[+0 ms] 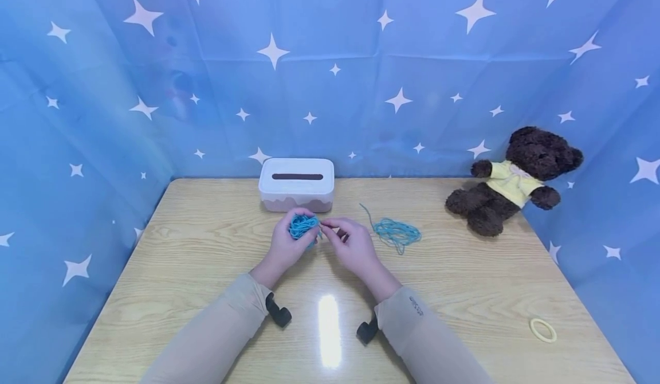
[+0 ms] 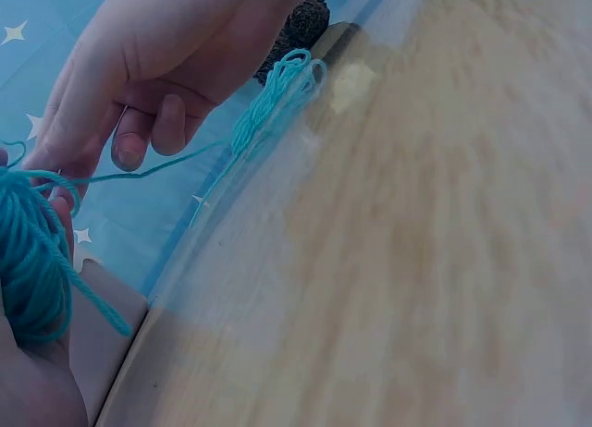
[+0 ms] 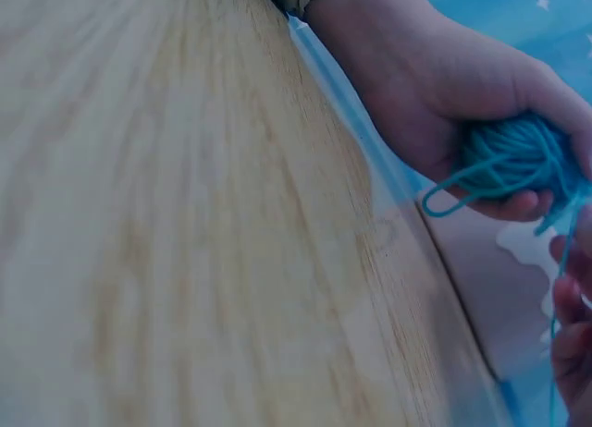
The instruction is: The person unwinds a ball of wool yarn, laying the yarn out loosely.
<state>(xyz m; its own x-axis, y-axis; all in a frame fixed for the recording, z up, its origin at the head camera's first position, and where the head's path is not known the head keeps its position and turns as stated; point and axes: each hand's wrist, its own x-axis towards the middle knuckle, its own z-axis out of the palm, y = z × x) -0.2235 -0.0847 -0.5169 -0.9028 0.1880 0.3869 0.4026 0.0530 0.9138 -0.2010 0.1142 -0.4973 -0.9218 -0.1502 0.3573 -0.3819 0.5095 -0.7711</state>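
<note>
A ball of teal yarn (image 1: 303, 226) is gripped in my left hand (image 1: 289, 241), whose fingers and thumb curl round it. Close beside it, my right hand (image 1: 357, 246) pinches a strand of the yarn between thumb and forefinger. In the right wrist view, a loose loop sticks out from the yarn ball (image 3: 518, 159) under the left palm. On the table to the right lies a loose bundle of the same yarn (image 1: 397, 232). In the left wrist view a strand runs from the right hand (image 2: 157, 67) toward that yarn bundle (image 2: 268, 108).
A white-lidded tissue box (image 1: 296, 185) stands just behind the left hand at the table's back edge. A brown teddy bear (image 1: 510, 186) in a yellow shirt sits at the back right. Near the right front lies a pale yellow ring (image 1: 543, 330) on the wooden table (image 1: 206, 246).
</note>
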